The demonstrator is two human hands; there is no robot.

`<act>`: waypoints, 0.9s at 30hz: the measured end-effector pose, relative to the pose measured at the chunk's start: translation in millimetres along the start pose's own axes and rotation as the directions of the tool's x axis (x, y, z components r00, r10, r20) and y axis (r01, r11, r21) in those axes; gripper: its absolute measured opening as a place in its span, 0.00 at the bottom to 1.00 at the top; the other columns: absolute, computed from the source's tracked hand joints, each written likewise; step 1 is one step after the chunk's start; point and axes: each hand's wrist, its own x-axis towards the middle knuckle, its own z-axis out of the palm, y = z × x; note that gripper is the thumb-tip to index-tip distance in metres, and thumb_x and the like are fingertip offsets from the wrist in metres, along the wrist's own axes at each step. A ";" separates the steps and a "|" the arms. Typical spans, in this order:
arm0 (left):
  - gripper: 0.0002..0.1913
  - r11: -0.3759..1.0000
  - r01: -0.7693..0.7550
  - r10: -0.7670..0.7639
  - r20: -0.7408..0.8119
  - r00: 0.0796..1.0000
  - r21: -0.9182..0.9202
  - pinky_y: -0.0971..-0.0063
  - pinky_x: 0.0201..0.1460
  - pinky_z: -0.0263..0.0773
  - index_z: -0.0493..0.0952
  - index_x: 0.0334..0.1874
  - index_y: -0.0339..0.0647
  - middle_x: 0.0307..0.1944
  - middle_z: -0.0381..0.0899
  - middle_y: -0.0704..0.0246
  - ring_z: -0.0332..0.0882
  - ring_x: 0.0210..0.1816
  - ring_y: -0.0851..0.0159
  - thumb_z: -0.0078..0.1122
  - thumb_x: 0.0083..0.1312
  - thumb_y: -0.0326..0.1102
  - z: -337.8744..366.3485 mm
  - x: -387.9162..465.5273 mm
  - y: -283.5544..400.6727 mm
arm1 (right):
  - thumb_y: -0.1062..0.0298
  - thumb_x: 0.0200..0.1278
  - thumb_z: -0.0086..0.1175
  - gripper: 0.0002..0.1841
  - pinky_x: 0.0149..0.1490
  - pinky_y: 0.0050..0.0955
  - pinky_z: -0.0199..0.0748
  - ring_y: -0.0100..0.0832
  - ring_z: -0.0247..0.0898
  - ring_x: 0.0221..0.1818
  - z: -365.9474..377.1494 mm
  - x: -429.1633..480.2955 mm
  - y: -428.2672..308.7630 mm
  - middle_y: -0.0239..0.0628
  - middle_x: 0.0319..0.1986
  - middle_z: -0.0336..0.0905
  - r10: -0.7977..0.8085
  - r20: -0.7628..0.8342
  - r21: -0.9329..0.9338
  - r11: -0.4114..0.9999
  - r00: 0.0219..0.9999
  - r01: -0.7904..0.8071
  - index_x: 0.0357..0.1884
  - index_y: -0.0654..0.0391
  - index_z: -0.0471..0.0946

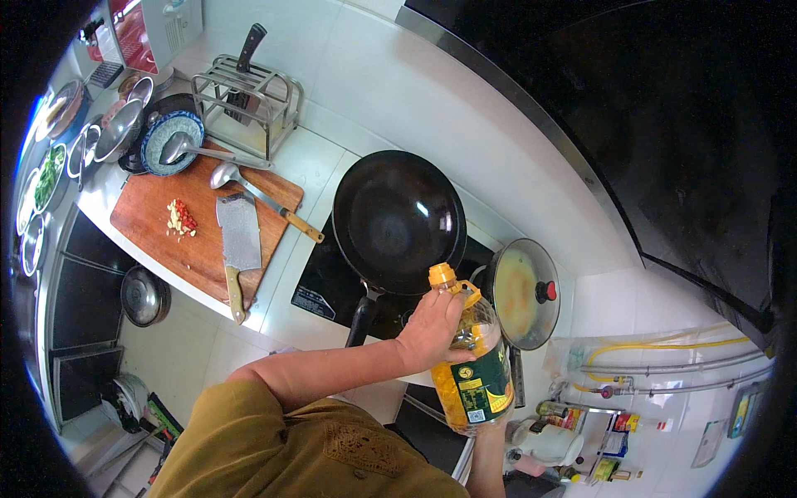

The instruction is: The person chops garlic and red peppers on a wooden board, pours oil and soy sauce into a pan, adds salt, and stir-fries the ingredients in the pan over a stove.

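My left hand (pixel 436 324) grips the upper part of a large clear plastic cooking oil bottle (pixel 479 380), just below its yellow cap (pixel 441 274). The bottle leans, its neck towards a black wok (pixel 389 224) with a long handle, and no oil stream shows. My right hand (pixel 492 428) is at the bottle's base, with its fingers largely hidden behind the bottle. The wok sits on a black cooktop (pixel 320 289), its dark inside shining with light spots. To the wok's right stands a pan under a glass lid (pixel 523 292) with a red-and-black knob; yellowish food shows through.
A wooden cutting board (pixel 149 205) bears a cleaver (pixel 240 233), a ladle (pixel 255 193) and chopped garlic and red chili (pixel 180 218). Behind are a knife rack (pixel 274 106) and bowls (pixel 172 144). A range hood (pixel 654 124) hangs above right; seasoning bottles (pixel 551 436) stand lower right.
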 end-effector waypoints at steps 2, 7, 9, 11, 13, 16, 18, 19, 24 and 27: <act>0.50 1.000 0.008 -0.008 0.005 1.000 -0.005 0.60 0.61 0.64 0.62 0.60 0.24 0.49 0.66 0.50 0.66 0.51 0.48 0.78 0.43 0.53 0.7 -0.5 -1.4 | 0.52 0.55 0.64 0.37 0.54 0.43 0.80 0.45 0.78 0.50 -6.8 2.5 0.2 0.49 0.54 0.76 -0.038 0.009 -0.062 0.997 0.999 0.039 0.62 0.65 0.67; 0.49 0.999 0.037 -0.037 0.019 0.999 -0.009 0.60 0.61 0.64 0.62 0.59 0.23 0.48 0.67 0.50 0.66 0.51 0.48 0.78 0.43 0.54 1.9 2.1 -3.0 | 0.51 0.62 0.58 0.33 0.55 0.42 0.79 0.45 0.77 0.51 -17.6 6.0 -5.4 0.48 0.54 0.76 -0.027 0.088 -0.109 0.993 0.996 0.037 0.62 0.64 0.68; 0.49 0.999 0.039 -0.038 0.022 0.999 -0.003 0.60 0.61 0.64 0.62 0.59 0.23 0.48 0.67 0.51 0.66 0.51 0.48 0.78 0.44 0.54 5.0 2.7 -8.0 | 0.51 0.62 0.57 0.33 0.55 0.42 0.79 0.45 0.77 0.51 -12.0 3.1 -9.1 0.48 0.54 0.76 -0.020 0.063 -0.090 0.996 0.998 0.026 0.62 0.64 0.68; 0.50 0.999 0.052 -0.052 0.026 0.998 -0.016 0.59 0.61 0.64 0.62 0.59 0.23 0.48 0.67 0.51 0.66 0.51 0.48 0.78 0.44 0.55 8.3 -0.6 -7.9 | 0.51 0.63 0.57 0.32 0.55 0.42 0.78 0.45 0.77 0.51 -10.9 2.0 -10.5 0.48 0.55 0.76 -0.019 0.048 -0.090 0.996 0.999 0.023 0.62 0.64 0.68; 0.50 0.998 0.054 -0.053 0.019 0.998 -0.031 0.59 0.61 0.64 0.62 0.59 0.23 0.48 0.68 0.50 0.66 0.51 0.48 0.78 0.43 0.55 5.1 2.8 -8.8 | 0.51 0.63 0.56 0.32 0.55 0.43 0.78 0.45 0.77 0.51 -7.1 1.4 -12.6 0.48 0.55 0.76 -0.018 0.047 -0.082 0.996 0.999 0.022 0.62 0.64 0.68; 0.50 0.998 0.043 -0.044 -0.009 0.999 -0.036 0.59 0.61 0.65 0.62 0.59 0.23 0.48 0.68 0.50 0.66 0.51 0.47 0.78 0.43 0.54 6.6 1.5 -10.5 | 0.50 0.63 0.55 0.32 0.55 0.43 0.78 0.45 0.77 0.51 -4.1 -0.1 -16.0 0.48 0.55 0.76 -0.017 0.039 -0.086 0.996 0.999 0.021 0.62 0.63 0.68; 0.50 0.999 0.043 -0.043 -0.015 0.999 -0.033 0.59 0.61 0.65 0.62 0.59 0.22 0.48 0.67 0.49 0.66 0.52 0.47 0.78 0.43 0.54 5.7 1.0 -11.6 | 0.50 0.64 0.55 0.32 0.55 0.43 0.78 0.45 0.77 0.51 -0.5 3.8 -17.7 0.48 0.55 0.76 -0.017 0.043 -0.089 0.996 0.999 0.021 0.62 0.63 0.68; 0.50 0.998 0.045 -0.046 -0.013 0.999 -0.034 0.59 0.61 0.65 0.62 0.59 0.22 0.48 0.67 0.49 0.66 0.52 0.47 0.78 0.43 0.54 4.4 1.5 -12.5 | 0.50 0.64 0.54 0.32 0.55 0.43 0.78 0.45 0.77 0.51 0.3 4.6 -18.3 0.48 0.55 0.76 -0.018 0.044 -0.087 0.996 0.999 0.022 0.62 0.63 0.68; 0.51 0.997 0.063 -0.063 0.005 0.998 -0.054 0.58 0.61 0.64 0.61 0.60 0.22 0.50 0.67 0.48 0.66 0.53 0.45 0.78 0.43 0.53 -1.1 1.6 -13.4 | 0.50 0.65 0.53 0.31 0.56 0.43 0.78 0.45 0.76 0.52 3.3 2.9 -20.5 0.48 0.55 0.75 -0.020 0.039 -0.091 0.996 0.999 0.024 0.62 0.63 0.68; 0.51 0.996 0.069 -0.069 0.003 0.998 -0.055 0.58 0.62 0.64 0.61 0.60 0.22 0.52 0.67 0.47 0.66 0.54 0.45 0.78 0.44 0.53 0.1 1.9 -15.7 | 0.50 0.65 0.52 0.31 0.56 0.43 0.78 0.45 0.76 0.52 4.3 4.0 -21.2 0.47 0.55 0.75 -0.023 0.035 -0.090 0.996 0.999 0.026 0.63 0.63 0.68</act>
